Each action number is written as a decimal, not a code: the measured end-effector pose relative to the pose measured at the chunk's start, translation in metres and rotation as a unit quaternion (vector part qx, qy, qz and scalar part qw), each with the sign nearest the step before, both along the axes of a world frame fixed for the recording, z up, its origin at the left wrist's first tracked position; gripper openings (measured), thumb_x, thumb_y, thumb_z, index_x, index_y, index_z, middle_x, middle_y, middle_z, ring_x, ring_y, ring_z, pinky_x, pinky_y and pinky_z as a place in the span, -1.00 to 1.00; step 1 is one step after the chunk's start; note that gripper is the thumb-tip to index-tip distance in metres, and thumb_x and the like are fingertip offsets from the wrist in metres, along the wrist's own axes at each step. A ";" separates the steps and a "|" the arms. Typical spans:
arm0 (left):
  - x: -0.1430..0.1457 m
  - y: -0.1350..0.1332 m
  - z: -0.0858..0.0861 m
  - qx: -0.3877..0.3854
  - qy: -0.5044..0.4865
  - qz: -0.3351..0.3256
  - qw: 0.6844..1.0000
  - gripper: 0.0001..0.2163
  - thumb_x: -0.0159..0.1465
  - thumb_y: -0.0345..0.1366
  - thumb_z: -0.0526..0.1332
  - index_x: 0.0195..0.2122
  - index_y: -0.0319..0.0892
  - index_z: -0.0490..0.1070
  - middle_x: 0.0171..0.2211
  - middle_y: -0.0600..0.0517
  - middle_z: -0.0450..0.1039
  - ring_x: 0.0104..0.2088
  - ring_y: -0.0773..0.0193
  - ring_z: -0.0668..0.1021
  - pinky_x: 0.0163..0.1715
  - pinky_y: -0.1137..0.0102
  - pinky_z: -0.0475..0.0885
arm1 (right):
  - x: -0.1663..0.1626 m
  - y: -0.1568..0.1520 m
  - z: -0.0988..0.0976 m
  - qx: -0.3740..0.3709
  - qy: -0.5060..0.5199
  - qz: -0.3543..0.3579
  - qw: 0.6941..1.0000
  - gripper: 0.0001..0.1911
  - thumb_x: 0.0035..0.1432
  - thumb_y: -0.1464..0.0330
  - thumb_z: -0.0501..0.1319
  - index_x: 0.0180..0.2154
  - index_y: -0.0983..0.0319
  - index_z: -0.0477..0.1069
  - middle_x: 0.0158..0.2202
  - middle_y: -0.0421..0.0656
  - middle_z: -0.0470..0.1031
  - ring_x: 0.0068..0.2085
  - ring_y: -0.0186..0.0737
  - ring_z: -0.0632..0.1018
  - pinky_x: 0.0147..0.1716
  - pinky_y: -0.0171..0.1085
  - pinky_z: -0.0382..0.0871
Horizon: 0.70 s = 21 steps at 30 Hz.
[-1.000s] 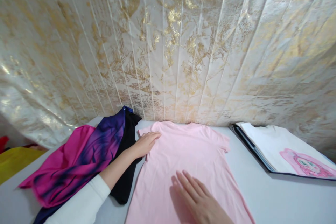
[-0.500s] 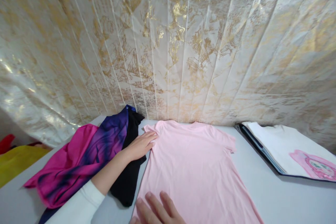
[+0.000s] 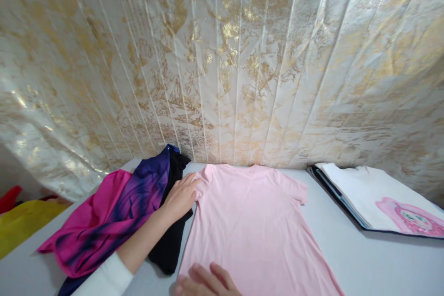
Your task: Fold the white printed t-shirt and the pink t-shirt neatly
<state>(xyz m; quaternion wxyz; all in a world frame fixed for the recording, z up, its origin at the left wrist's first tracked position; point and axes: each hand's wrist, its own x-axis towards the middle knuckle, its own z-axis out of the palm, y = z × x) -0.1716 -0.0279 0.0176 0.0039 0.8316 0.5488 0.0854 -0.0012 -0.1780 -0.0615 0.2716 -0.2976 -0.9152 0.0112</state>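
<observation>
Left hand (image 3: 180, 196), flat with fingers together and gripping nothing, rests palm down on the left sleeve of a pink T-shirt (image 3: 253, 226), its forearm crossing a black garment (image 3: 169, 245). Right hand (image 3: 204, 280), only its spread fingers in view, lies flat on the shirt's lower part. Spread mid-counter (image 3: 364, 259), the shirt looks smoothed out, with no fold made yet. Beside it lie a magenta-purple garment (image 3: 114, 215) and folded white shirts (image 3: 367, 189).
</observation>
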 end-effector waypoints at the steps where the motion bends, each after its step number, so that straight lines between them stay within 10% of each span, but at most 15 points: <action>1: -0.001 -0.015 0.001 0.024 -0.008 0.019 1.000 -0.68 0.30 -0.47 -0.04 0.02 -0.18 0.35 0.16 -0.15 0.26 0.16 0.06 0.32 0.06 0.18 0.23 | 0.014 0.008 0.021 -0.050 -0.012 0.027 0.998 -0.56 0.31 0.21 0.08 0.20 0.03 0.23 0.12 -0.23 0.44 0.14 -0.19 0.44 0.14 -0.20 0.29; 6: 0.000 -0.071 -0.003 0.083 -0.032 0.050 0.995 -0.87 0.29 -0.31 0.09 -0.39 -0.15 0.34 -0.21 -0.07 0.37 -0.13 0.04 0.41 -0.18 0.20 0.30 | 0.054 0.081 0.090 -0.192 -0.005 -0.004 0.981 -0.46 0.14 0.57 0.01 0.16 0.24 0.31 0.22 -0.07 0.31 0.24 -0.19 0.30 0.19 -0.18 0.21; 12: 0.018 -0.059 -0.004 0.067 -0.015 0.074 0.995 -0.89 0.26 -0.33 0.14 -0.40 -0.17 0.40 -0.23 -0.08 0.38 -0.13 0.03 0.39 -0.17 0.20 0.27 | 0.007 0.150 0.059 -0.163 0.042 -0.082 0.982 -0.57 0.19 0.56 0.00 0.03 0.21 0.42 0.14 -0.10 0.42 0.11 -0.22 0.45 0.08 -0.27 0.29; 21: 0.011 -0.049 -0.009 0.021 -0.017 0.064 0.998 -0.80 0.30 -0.30 0.15 -0.48 -0.14 0.41 -0.23 -0.01 0.42 -0.13 0.09 0.40 -0.19 0.25 0.27 | 0.004 0.151 0.040 -0.146 0.002 -0.187 0.971 -0.44 0.22 0.24 0.15 0.21 0.32 0.20 0.33 0.07 0.06 0.33 -0.04 0.08 0.22 -0.05 0.04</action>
